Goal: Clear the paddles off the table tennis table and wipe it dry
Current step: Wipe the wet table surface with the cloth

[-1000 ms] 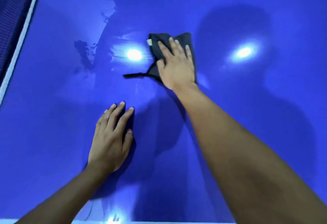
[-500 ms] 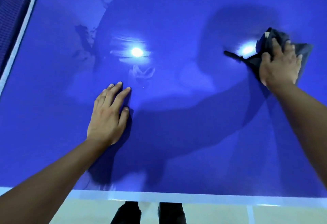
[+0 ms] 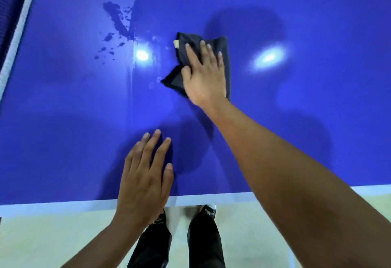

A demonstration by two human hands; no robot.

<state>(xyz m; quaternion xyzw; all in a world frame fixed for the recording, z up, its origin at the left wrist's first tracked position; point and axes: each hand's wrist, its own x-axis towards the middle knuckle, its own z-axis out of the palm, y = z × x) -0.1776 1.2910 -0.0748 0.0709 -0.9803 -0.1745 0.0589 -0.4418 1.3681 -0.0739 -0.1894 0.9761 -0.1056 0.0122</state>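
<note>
The glossy blue table-tennis counter (image 3: pixel 63 119) keeps dark water droplets (image 3: pixel 118 22) at far left. The flat right hand (image 3: pixel 204 77) has swept the dark folded cloth (image 3: pixel 176 77) back to centre, near them. The flat left hand (image 3: pixel 143 174) braces near the edge.

Legible text: none.
Tag: a small pale tag (image 3: pixel 175 43) at the far left edge of the dark cloth (image 3: pixel 221 49); any print on it is too small to read.
Table markings: a plain white edge line (image 3: pixel 63 205) along the near side of the blue table (image 3: pixel 63 119); it carries no lettering or numbers that can be read.
</note>
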